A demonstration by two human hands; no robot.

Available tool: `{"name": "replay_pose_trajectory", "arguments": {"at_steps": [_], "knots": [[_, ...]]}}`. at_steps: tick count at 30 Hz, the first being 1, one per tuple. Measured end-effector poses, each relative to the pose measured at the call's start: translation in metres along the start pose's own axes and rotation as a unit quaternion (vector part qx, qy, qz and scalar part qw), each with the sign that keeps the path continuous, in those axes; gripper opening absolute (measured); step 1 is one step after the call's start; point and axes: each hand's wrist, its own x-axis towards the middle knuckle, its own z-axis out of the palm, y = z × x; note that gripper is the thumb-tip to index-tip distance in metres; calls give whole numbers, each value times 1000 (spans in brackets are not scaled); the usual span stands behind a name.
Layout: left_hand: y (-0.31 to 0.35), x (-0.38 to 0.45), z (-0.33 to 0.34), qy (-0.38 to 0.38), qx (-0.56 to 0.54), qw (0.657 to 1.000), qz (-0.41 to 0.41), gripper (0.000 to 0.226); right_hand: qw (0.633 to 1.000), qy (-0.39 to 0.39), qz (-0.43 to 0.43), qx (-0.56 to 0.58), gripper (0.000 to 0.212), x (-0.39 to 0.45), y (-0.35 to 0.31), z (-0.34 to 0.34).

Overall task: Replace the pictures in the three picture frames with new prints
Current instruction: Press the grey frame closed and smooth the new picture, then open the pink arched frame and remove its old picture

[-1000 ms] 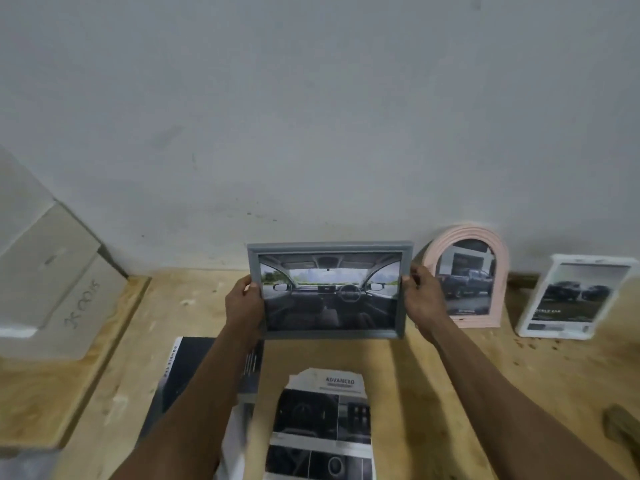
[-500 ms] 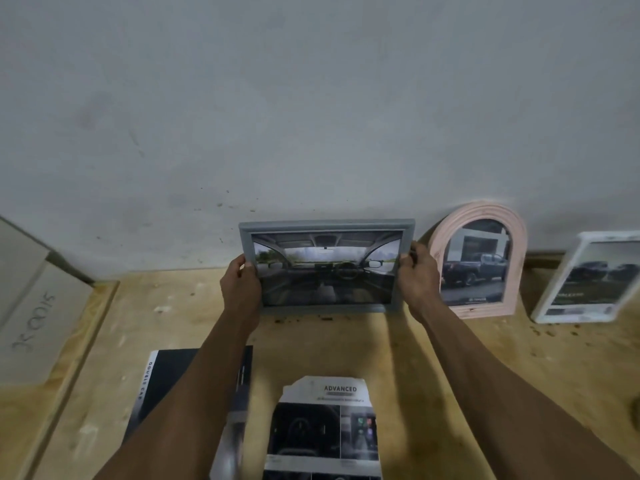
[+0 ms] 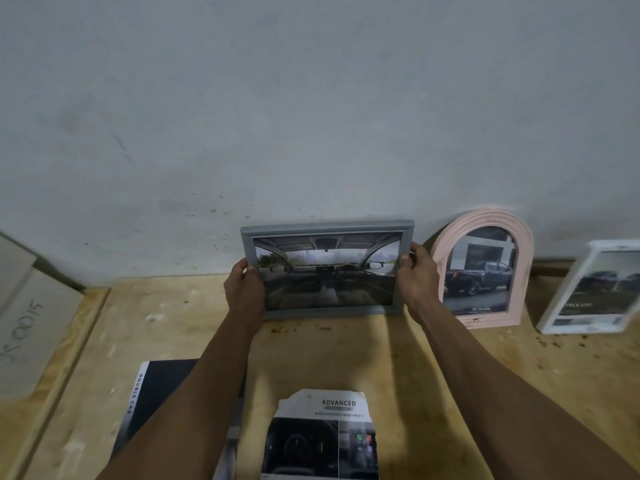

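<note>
Head view: left hand (image 3: 244, 285) and right hand (image 3: 418, 277) each grip a side edge of the grey frame (image 3: 327, 227), which stands against the wall (image 3: 311, 116) on the bench (image 3: 346, 358), beside the pink frame (image 3: 526, 251) and white frame (image 3: 561, 306).

Grey frame (image 3: 327, 227), pink arched frame (image 3: 524, 244), white frame (image 3: 585, 328).
</note>
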Motion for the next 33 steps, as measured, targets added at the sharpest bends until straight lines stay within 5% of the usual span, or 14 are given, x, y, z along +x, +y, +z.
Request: {"name": "replay_pose_trajectory", "arguments": {"at_steps": [14,20,25,28,33], "knots": [[3,10,3,11,47,999,2,35,1000,2,0,-15,34,2,3,11],[8,-2,4,7,68,998,1,46,999,-2,18,-47,59,-3,-2,13],[14,-36,6,95,58,993,-33,60,994,62,-38,-86,54,-40,-11,1],[11,-65,19,137,61,988,31,47,994,71,-51,-58,55,-60,-6,-25],[7,-138,71,-1,38,994,101,20,993,107,-19,-40,49,-57,12,-95]]}}
